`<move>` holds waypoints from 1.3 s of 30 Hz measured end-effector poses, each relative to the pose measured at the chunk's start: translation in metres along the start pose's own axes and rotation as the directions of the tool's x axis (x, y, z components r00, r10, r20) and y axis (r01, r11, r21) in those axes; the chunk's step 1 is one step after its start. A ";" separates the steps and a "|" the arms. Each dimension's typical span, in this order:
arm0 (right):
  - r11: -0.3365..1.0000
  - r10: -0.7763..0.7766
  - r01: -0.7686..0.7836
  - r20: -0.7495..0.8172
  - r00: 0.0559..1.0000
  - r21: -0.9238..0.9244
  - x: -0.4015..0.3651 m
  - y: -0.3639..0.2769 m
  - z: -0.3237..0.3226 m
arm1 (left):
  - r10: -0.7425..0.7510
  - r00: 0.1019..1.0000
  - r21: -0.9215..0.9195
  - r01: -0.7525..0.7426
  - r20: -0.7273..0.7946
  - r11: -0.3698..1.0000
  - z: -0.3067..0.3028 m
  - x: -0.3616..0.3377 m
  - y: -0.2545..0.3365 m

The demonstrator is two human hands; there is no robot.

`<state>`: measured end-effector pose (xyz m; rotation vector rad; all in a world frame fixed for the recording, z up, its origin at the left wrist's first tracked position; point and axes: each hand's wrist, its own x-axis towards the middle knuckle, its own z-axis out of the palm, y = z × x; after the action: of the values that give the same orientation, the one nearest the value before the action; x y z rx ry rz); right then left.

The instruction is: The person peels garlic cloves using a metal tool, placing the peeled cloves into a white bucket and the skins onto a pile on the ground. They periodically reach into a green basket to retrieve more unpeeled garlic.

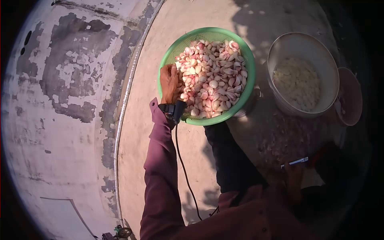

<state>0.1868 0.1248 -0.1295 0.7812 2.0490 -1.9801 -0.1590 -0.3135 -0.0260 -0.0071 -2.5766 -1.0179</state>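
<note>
The left hand (171, 83) is reaching into the green basket (245, 94) at its left rim, palm down, with the grip half closed: the fingers are curling over and pressing into the unpeeled garlic cloves (214, 78), but it is not possible to tell whether a clove is being grasped, since the fingertips are hidden among the heap. A black wrist unit (173, 109) is sitting on the maroon sleeve just behind that hand, and its cable (185, 172) is trailing down along the forearm. The basket is filling the upper middle of the concrete floor (140, 132), with a dark trouser leg (230, 160) lying just below its near rim. The right hand (295, 182) is resting in deep shadow at the lower right, well apart from the basket, with the grip clenched on a thin pale tool (295, 162) that is protruding sideways above the knuckles. A white bucket (280, 48) is standing to the right of the basket, near but not touching, and is holding peeled cloves (298, 82). A pink bowl (352, 98) is leaning against the bucket's right side. A wall (60, 100) with flaking paint is bordering the floor's left edge.
</note>
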 end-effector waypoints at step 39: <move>0.818 0.443 0.152 0.776 0.449 -0.555 -0.051 0.043 0.180 | -0.280 0.844 -0.328 0.134 -0.456 0.935 0.148 0.036 0.031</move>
<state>0.2110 -0.0637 -0.1590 -0.2309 1.5813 -1.0886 -0.2383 -0.1976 -0.0928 0.4195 -1.9736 -1.2685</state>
